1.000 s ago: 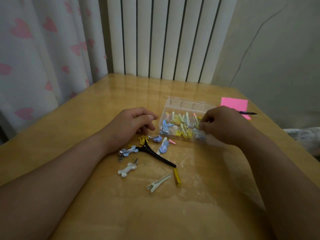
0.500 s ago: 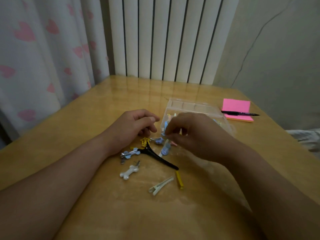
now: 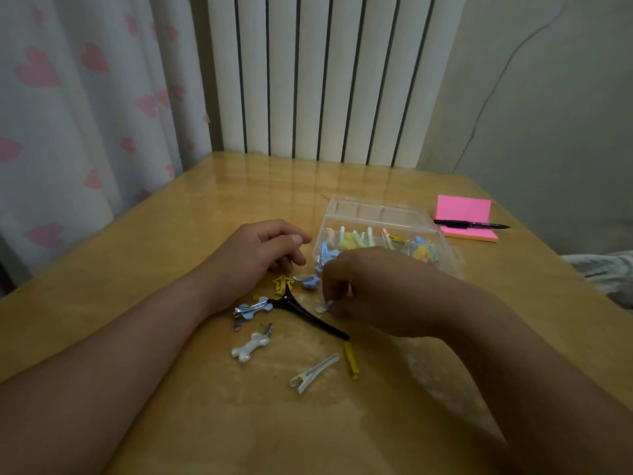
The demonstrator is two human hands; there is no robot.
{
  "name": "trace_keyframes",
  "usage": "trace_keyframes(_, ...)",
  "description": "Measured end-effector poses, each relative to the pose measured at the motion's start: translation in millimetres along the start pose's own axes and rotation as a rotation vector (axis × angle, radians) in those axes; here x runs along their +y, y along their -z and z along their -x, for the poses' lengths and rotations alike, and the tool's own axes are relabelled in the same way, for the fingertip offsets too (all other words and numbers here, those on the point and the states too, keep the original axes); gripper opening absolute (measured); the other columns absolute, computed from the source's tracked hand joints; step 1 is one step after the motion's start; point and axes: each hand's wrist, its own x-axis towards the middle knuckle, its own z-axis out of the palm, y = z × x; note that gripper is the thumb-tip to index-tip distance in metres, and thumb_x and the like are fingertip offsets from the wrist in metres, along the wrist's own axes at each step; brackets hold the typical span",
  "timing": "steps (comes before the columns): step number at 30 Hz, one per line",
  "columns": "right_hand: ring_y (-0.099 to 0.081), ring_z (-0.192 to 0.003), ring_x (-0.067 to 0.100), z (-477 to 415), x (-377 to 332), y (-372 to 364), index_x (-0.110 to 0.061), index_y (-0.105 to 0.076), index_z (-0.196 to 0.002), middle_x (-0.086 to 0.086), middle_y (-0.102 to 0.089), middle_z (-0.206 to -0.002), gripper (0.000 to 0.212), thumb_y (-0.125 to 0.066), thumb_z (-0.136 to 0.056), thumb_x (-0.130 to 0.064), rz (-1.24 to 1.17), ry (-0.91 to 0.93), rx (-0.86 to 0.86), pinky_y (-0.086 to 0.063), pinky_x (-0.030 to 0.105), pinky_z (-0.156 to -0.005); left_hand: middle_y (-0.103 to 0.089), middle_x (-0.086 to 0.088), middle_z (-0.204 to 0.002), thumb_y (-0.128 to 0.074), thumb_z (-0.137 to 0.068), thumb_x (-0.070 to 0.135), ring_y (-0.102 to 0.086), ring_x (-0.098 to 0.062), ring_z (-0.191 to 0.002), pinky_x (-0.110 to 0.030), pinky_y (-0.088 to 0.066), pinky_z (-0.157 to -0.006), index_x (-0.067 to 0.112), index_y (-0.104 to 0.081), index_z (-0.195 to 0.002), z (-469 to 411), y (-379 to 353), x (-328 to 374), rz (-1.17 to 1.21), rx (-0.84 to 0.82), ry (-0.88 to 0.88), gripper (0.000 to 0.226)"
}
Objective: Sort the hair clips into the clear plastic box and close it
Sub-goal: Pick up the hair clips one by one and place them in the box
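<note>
The clear plastic box (image 3: 383, 219) stands open on the table, with several coloured hair clips inside. My right hand (image 3: 373, 289) is just in front of it, fingers curled down onto a small pale blue clip (image 3: 323, 307) lying on the table. My left hand (image 3: 260, 258) rests on the table with fingers loosely curled, holding nothing. Loose clips lie between and below the hands: a long black clip (image 3: 308, 317), a yellow star clip (image 3: 282, 283), a blue bone clip (image 3: 253, 308), a white bone clip (image 3: 250, 347), a pale green clip (image 3: 313, 373) and a yellow clip (image 3: 351, 359).
A pink sticky-note pad (image 3: 464, 217) with a black pen (image 3: 471, 225) across it lies right of the box. A radiator and a heart-print curtain stand behind the wooden table (image 3: 171, 241). Fabric shows past the table's right edge.
My right hand has left the box and moved left and down to the loose clips, where its fingers now close on a pale blue clip. My left hand has stayed put.
</note>
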Motion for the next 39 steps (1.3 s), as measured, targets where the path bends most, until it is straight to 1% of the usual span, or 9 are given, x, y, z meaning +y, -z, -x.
trace_keyframes(3,-0.061,-0.082,0.001,3.0,8.5,12.0,-0.031,-0.068,-0.099,-0.014,-0.066,-0.091,0.003,-0.071,-0.098,-0.032,-0.24,-0.077,0.17,-0.049,0.021,-0.071,-0.079,-0.008,-0.097,-0.055,-0.108,0.018,-0.07,-0.017,-0.084,-0.038,-0.052,-0.087,0.021,-0.078,-0.113,0.4,0.6,-0.4,-0.011,0.0,-0.002,0.024)
trace_keyframes(6,-0.069,-0.08,-0.001,11.8,30.2,31.7,-0.029,-0.069,-0.103,-0.01,-0.073,-0.089,0.006,-0.072,-0.097,-0.029,-0.452,-0.216,0.41,-0.052,0.021,-0.07,-0.08,-0.007,-0.097,-0.055,-0.108,0.018,-0.07,-0.015,-0.083,-0.036,-0.052,-0.086,0.021,-0.078,-0.114,0.7,-0.1,0.1,-0.019,-0.001,0.001,0.024)
trace_keyframes(8,-0.07,-0.077,0.0,18.0,50.7,37.8,-0.028,-0.07,-0.104,-0.008,-0.076,-0.087,0.008,-0.074,-0.097,-0.03,-0.48,-0.337,0.484,-0.05,0.022,-0.064,-0.08,-0.007,-0.097,-0.055,-0.108,0.019,-0.07,-0.015,-0.083,-0.035,-0.052,-0.085,0.022,-0.078,-0.114,1.0,0.1,0.3,-0.019,-0.002,0.003,0.024)
trace_keyframes(12,-0.071,-0.082,0.014,21.3,85.2,29.3,-0.025,-0.074,-0.097,-0.006,-0.075,-0.086,0.008,-0.08,-0.092,-0.026,-0.365,-0.538,0.428,-0.05,0.028,-0.062,-0.079,-0.007,-0.097,-0.056,-0.107,0.019,-0.07,-0.014,-0.082,-0.036,-0.051,-0.085,0.023,-0.079,-0.112,0.0,0.0,-0.2,-0.014,0.002,0.003,0.024)
trace_keyframes(15,-0.068,-0.081,0.012,17.9,91.6,19.2,-0.025,-0.075,-0.088,-0.006,-0.073,-0.086,0.008,-0.081,-0.09,-0.02,-0.271,-0.582,0.315,-0.048,0.027,-0.061,-0.079,-0.008,-0.097,-0.056,-0.107,0.018,-0.07,-0.015,-0.082,-0.036,-0.051,-0.085,0.021,-0.079,-0.112,-0.2,-0.8,-0.3,-0.006,0.006,0.005,0.024)
trace_keyframes(25,-0.065,-0.077,0.01,6.7,89.5,3.9,-0.025,-0.076,-0.084,-0.008,-0.071,-0.082,0.008,-0.081,-0.089,-0.021,-0.19,-0.566,0.287,-0.055,0.032,-0.07,-0.079,-0.008,-0.096,-0.055,-0.107,0.016,-0.069,-0.015,-0.081,-0.035,-0.051,-0.084,0.02,-0.079,-0.113,0.4,-0.4,0.8,-0.005,0.009,0.004,0.024)
trace_keyframes(31,-0.064,-0.082,0.012,7.3,86.2,7.5,-0.026,-0.075,-0.092,-0.011,-0.069,-0.087,0.003,-0.074,-0.094,-0.024,-0.103,-0.544,0.392,-0.06,0.04,-0.08,-0.079,-0.007,-0.097,-0.055,-0.107,0.017,-0.069,-0.015,-0.083,-0.034,-0.052,-0.084,0.021,-0.079,-0.113,-0.2,-0.5,0.6,-0.012,0.004,0.002,0.024)
trace_keyframes(35,-0.064,-0.085,0.004,7.4,69.0,12.1,-0.027,-0.075,-0.101,-0.013,-0.07,-0.092,0.005,-0.072,-0.097,-0.026,-0.18,-0.376,0.425,-0.058,0.03,-0.079,-0.079,-0.008,-0.098,-0.055,-0.107,0.018,-0.069,-0.015,-0.083,-0.031,-0.052,-0.083,0.02,-0.078,-0.114,0.5,-0.4,0.6,-0.013,0.001,0.007,0.024)
trace_keyframes(39,-0.064,-0.087,0.001,8.4,35.2,18.1,-0.031,-0.076,-0.105,-0.015,-0.07,-0.095,0.009,-0.073,-0.097,-0.029,-0.241,-0.198,0.32,-0.053,0.022,-0.077,-0.079,-0.01,-0.099,-0.055,-0.107,0.018,-0.07,-0.015,-0.083,-0.03,-0.052,-0.082,0.019,-0.078,-0.114,0.5,-0.5,1.1,-0.005,-0.005,0.007,0.024)
